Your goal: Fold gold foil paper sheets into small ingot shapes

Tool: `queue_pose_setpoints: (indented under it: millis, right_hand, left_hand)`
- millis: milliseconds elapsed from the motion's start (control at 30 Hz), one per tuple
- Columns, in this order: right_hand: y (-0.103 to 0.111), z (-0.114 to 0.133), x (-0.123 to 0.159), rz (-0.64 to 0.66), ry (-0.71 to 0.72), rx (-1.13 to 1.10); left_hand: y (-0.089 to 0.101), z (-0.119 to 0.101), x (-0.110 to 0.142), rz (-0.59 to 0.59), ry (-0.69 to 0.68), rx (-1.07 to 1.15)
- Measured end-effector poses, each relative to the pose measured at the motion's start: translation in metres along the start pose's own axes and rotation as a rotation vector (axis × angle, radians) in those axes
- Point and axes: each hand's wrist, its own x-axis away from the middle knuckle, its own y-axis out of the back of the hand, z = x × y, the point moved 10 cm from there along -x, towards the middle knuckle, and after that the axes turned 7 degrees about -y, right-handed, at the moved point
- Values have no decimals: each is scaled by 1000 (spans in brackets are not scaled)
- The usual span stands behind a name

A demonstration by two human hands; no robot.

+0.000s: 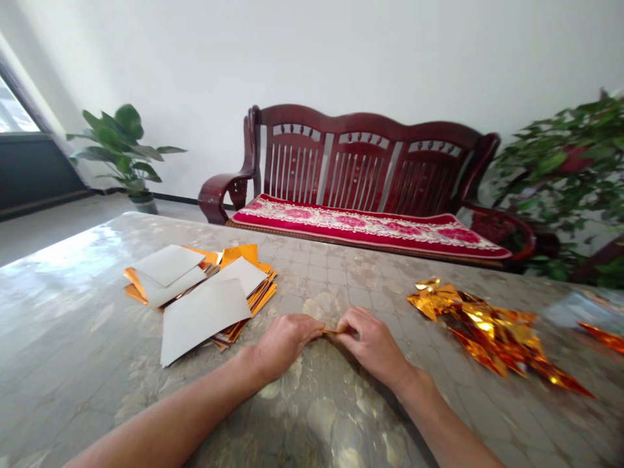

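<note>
Between my two hands, low over the table, is a narrow strip of folded gold foil paper (330,332). Most of it is hidden by my fingers. My left hand (287,341) pinches its left end, and my right hand (368,341) pinches the right end with curled fingers. To the left lies a loose stack of gold foil sheets (263,296), with several pale backs facing up, such as a white sheet (207,318). On the right, a pile of shiny folded gold foil pieces (492,328) spreads over the table.
A patterned table cover (312,416) lies under everything. At the right edge are a clear plastic bag (580,309) and another gold piece (604,337). Beyond the table stand a dark red wooden bench (361,162) with a red floral cushion (361,224), and potted plants (124,153) on both sides.
</note>
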Motion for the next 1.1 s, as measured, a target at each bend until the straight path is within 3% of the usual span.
queue_pose_setpoints:
  millis: [100, 233, 467, 600, 733, 867, 1000, 1100]
  right_hand:
    - [-4, 3, -1, 78, -7, 35]
    - [-10, 14, 1, 127, 96, 151]
    - [-9, 15, 4, 65, 149, 148]
    - [-4, 18, 5, 4, 120, 146]
    - [0, 21, 6, -78, 46, 48]
    - [3, 27, 9, -143, 2, -120]
    - [5, 38, 11, -135, 67, -258]
    - [20, 36, 10, -255, 84, -265]
  left_hand:
    - [-2, -2, 2, 14, 1, -59]
    - [-4, -5, 2, 21, -18, -90]
    - [1, 0, 2, -33, 11, 4]
    - [14, 17, 1, -217, 170, 254]
    - [10, 43, 5, -373, 370, 609]
    - [9, 45, 3, -500, 326, 946]
    - [-1, 41, 3, -444, 353, 1267]
    - [-12, 33, 4, -343, 401, 1469]
